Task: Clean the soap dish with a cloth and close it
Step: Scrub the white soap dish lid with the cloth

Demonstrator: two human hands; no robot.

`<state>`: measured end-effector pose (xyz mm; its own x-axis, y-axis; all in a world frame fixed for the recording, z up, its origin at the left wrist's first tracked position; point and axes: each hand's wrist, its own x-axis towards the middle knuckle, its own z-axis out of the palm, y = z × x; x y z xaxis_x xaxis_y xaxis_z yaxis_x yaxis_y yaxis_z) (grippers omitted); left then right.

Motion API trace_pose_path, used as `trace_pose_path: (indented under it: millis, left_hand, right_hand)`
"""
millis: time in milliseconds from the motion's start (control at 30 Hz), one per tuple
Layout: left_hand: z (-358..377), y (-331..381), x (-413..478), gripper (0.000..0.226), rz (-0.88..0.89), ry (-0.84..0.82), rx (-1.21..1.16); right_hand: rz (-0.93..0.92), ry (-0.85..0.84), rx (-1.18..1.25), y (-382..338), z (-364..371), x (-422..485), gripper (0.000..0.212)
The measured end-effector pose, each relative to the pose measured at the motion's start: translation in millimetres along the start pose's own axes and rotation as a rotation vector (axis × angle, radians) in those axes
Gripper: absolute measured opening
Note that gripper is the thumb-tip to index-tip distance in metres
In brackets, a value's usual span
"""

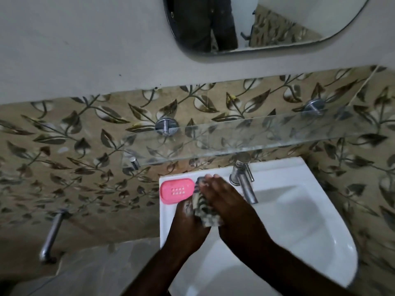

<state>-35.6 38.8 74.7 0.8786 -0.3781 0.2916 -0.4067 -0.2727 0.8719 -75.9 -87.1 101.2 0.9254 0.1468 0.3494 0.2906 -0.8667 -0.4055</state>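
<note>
A pink soap dish part [177, 190] with small drain holes lies on the back left corner of the white sink [299, 210]. Just right of it, both my hands hold a bunched grey-and-white checked cloth [205, 212] above the sink's left rim. My left hand [188, 221] grips the cloth from below and from the left. My right hand [226, 201] covers it from the right, its fingers wrapped over the cloth's far end. Whatever may be inside the cloth is hidden.
A chrome tap [243, 180] stands at the back of the sink, right beside my right hand. A glass shelf [256, 135] juts out from the leaf-patterned tiles above the tap. A mirror [256, 22] hangs higher up. A metal pipe [52, 233] sticks out at the lower left.
</note>
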Motion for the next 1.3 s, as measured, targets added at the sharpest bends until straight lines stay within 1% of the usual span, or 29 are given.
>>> trace_pose_path:
  millis: [67,133,167,233,267,300,333,367,400,433,467,500,567,600,633,667,733,800,867,900,967,1000,1033,1100,1167,1200,1233,1300]
  left_hand:
    - [-1.4,3.7,7.2,0.036,-0.001,0.009,0.013]
    - [-3.0,2.5,11.9,0.036,-0.007,0.004,0.018]
    - [-3.8,-2.4,13.7,0.031,-0.014,-0.015,0.004]
    - [-7.1,-8.0,16.3,0.025,-0.034,-0.061,-0.051]
    - [-7.9,-7.5,17.2,0.027,-0.014,-0.072,-0.043]
    - [-5.8,-8.1,19.0,0.032,0.036,-0.070,-0.005]
    - [-3.0,-8.5,20.3,0.037,0.068,-0.074,0.012]
    - [-0.8,-5.7,21.4,0.038,0.053,-0.085,0.013]
    - [0.1,-2.7,23.0,0.038,0.039,-0.097,0.018]
    - [2.1,-2.1,24.0,0.038,0.037,-0.101,0.031]
    - [2.1,-3.5,24.8,0.039,0.052,-0.101,0.034]
    - [1.9,-7.5,25.6,0.039,0.038,-0.097,0.031]
    - [-1.1,-7.4,26.5,0.029,0.025,-0.056,0.052]
    - [-2.2,-6.6,25.9,0.024,0.029,-0.053,0.056]
    - [-2.0,-2.6,23.6,0.020,0.021,-0.073,0.048]
    - [-1.9,0.3,21.1,0.020,0.005,-0.084,0.032]
    - [-2.5,0.4,18.2,0.036,-0.022,-0.091,0.032]
    - [-2.3,2.6,14.4,0.046,-0.114,-0.068,-0.041]
    - [-4.1,8.7,10.4,0.042,-0.184,-0.041,-0.116]
    - [-4.7,12.4,7.9,0.038,-0.180,-0.014,-0.104]
    - [-5.1,11.8,2.9,0.036,-0.222,0.017,-0.101]
    - [-4.4,10.1,0.5,0.036,-0.279,0.025,-0.145]
    - [-3.2,8.9,-1.2,0.038,-0.324,0.032,-0.169]
    - [-1.6,10.1,-2.2,0.041,-0.360,0.074,-0.160]
    - [-0.7,18.3,-2.3,0.035,-0.358,0.109,-0.182]
    - [-1.4,22.4,-2.3,0.030,-0.353,0.123,-0.206]
    - [-3.0,26.3,-2.2,0.027,-0.347,0.142,-0.239]
    - [-7.9,28.7,-2.5,0.027,-0.349,0.187,-0.303]
  right_hand:
    - [0.189,0.135,0.135,5.7,-6.1,10.7,0.056]
    - [0.251,0.165,0.142,0.2,-7.8,15.4,0.053]
    - [0.221,0.158,0.108,-4.7,-5.5,14.5,0.055]
    - [0.061,0.082,0.004,-9.9,1.0,4.2,0.063]
    - [0.020,0.055,-0.014,-6.6,2.9,2.7,0.065]
    - [0.039,0.062,0.016,1.3,1.7,4.3,0.063]
    - [0.122,0.095,0.093,10.2,-1.4,9.1,0.059]
    - [0.225,0.140,0.169,17.7,-6.2,14.6,0.053]
    - [0.306,0.183,0.190,22.7,-10.5,18.5,0.048]
    - [0.318,0.206,0.173,21.3,-12.4,19.9,0.046]
    - [0.267,0.204,0.135,15.0,-12.4,17.8,0.047]
    - [0.191,0.193,0.072,8.1,-8.4,13.6,0.053]
    - [0.060,0.140,-0.005,-5.3,-2.3,1.0,0.067]
    - [0.043,0.121,0.025,-5.9,-5.0,0.4,0.070]
    - [0.067,0.123,0.107,-2.9,-8.8,3.5,0.069]
    - [0.144,0.137,0.237,0.5,-14.5,8.0,0.064]
    - [0.336,0.147,0.525,8.7,-26.0,16.3,0.051]
    - [0.446,0.090,0.694,12.9,-28.8,16.9,0.040]
    - [0.538,0.022,0.830,13.1,-28.0,12.4,0.042]
    - [0.581,-0.013,0.891,12.1,-28.5,9.7,0.042]
    - [0.639,-0.060,0.937,15.1,-28.7,6.7,0.040]
    - [0.643,-0.073,0.929,16.2,-28.7,6.2,0.040]
    - [0.622,-0.068,0.905,15.4,-29.3,7.0,0.039]
    - [0.519,0.005,0.841,9.1,-31.7,13.5,0.036]
    - [0.441,0.060,0.781,6.0,-29.8,17.7,0.037]
    - [0.450,0.057,0.788,6.5,-27.6,17.0,0.039]
    - [0.500,0.019,0.829,9.7,-25.0,13.7,0.040]
    - [0.620,-0.147,1.036,17.0,-19.9,4.6,0.035]
